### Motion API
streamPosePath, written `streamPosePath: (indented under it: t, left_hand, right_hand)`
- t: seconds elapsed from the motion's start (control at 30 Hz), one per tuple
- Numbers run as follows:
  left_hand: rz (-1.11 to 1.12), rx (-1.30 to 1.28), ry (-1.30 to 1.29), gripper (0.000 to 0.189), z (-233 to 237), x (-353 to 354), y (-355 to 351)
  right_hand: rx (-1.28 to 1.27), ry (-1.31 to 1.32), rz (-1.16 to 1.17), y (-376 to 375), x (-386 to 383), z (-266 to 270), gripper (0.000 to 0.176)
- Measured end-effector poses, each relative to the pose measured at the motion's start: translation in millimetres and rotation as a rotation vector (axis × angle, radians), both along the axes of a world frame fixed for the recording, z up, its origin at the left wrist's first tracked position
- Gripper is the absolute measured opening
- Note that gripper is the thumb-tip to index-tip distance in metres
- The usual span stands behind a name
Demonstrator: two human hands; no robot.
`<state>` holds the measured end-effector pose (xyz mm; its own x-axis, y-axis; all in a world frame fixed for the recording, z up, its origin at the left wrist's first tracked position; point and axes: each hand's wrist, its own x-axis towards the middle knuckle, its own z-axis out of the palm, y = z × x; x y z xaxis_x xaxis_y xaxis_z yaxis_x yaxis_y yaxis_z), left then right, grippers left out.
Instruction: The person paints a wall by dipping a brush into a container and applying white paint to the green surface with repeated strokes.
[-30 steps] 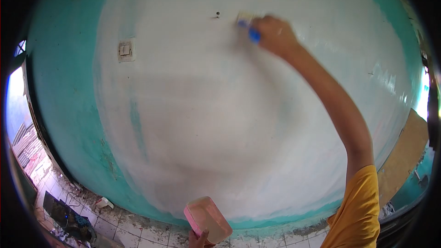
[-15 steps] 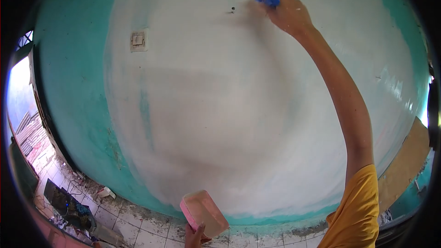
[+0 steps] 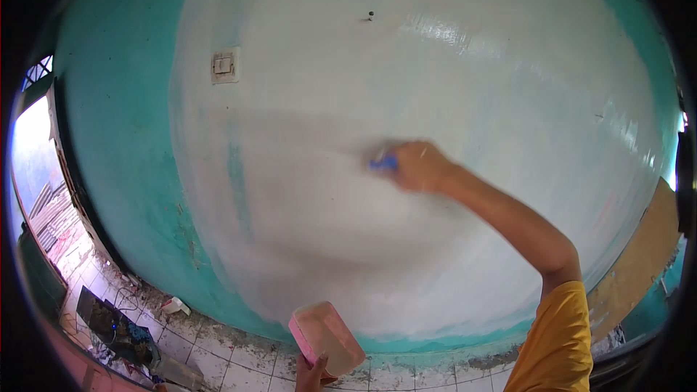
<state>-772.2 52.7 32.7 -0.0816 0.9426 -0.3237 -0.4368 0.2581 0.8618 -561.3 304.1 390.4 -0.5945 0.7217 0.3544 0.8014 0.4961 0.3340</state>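
My right hand (image 3: 421,166) is closed around a blue-handled painting tool (image 3: 384,162) and holds it at the middle of the wall (image 3: 305,174). Motion blurs the tool, and its working end cannot be made out. White paint covers most of the wall, with turquoise showing through in streaks. Low down, my left hand (image 3: 311,373) grips a pink rectangular tub (image 3: 328,339) by its near side. The tub is tilted, and its pale inside faces me.
A light switch (image 3: 224,65) and a small dark fixing (image 3: 370,15) sit on the wall. At left are a doorway (image 3: 40,152) and dark clutter (image 3: 112,327) on the tiled floor (image 3: 239,381). A brown board (image 3: 632,254) leans at right.
My right hand has come down and slightly left with the blue-handled tool, from the upper wall to its middle. Wet shiny paint now shows near the upper spot. The tub has barely moved.
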Motion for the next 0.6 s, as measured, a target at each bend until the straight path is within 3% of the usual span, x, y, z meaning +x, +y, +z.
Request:
streamPosePath:
  t: [0.07,0.1,0.17,0.23,0.27,0.3,0.33,0.37,0.43,0.5,0.53,0.6]
  left_hand:
    - [0.004,-0.015,0.015,0.073,12.2,-0.4,-6.5]
    - [0.006,-0.022,0.019,0.073,16.9,0.4,-8.3]
    - [0.006,-0.025,0.017,0.073,17.0,1.5,-5.6]
    - [-0.068,-0.064,0.074,0.073,6.8,0.3,-4.7]
    - [-0.073,-0.064,0.072,0.073,3.3,3.2,-4.3]
    - [-0.071,-0.065,0.051,0.072,1.0,5.7,-4.1]
    - [-0.067,-0.069,0.035,0.071,0.0,5.9,-5.2]
    - [-0.069,-0.071,0.040,0.071,0.3,5.7,-6.3]
    - [-0.069,-0.069,0.069,0.067,6.0,7.1,-9.3]
    - [-0.077,-0.039,0.046,0.068,6.9,7.8,-8.4]
    - [-0.077,-0.008,0.023,0.069,7.4,9.9,-8.8]
    - [-0.072,-0.019,0.045,0.069,13.2,11.0,-11.8]
  right_hand:
    - [0.110,0.121,-0.117,16.3,18.3,56.3,0.051]
    - [0.138,0.160,-0.201,-14.2,13.3,98.0,0.065]
    - [0.469,0.328,-0.151,18.4,44.0,151.2,0.066]
    - [0.767,0.339,-0.100,5.6,56.0,199.0,0.051]
    - [0.768,0.335,-0.104,-1.5,60.3,210.3,0.051]
    - [0.837,0.363,-0.019,-6.7,65.0,218.7,0.039]
    - [0.903,0.395,0.066,-9.3,68.8,220.4,0.028]
    - [0.901,0.398,0.062,-8.3,71.1,213.7,0.028]
    - [0.863,-0.002,-0.094,0.7,80.7,185.3,0.026]
    - [0.577,-0.071,-0.115,-15.1,69.6,120.3,0.031]
    - [0.482,-0.130,-0.017,-11.1,77.9,85.0,0.033]
    - [0.046,-0.003,0.010,-30.6,74.0,34.3,0.029]
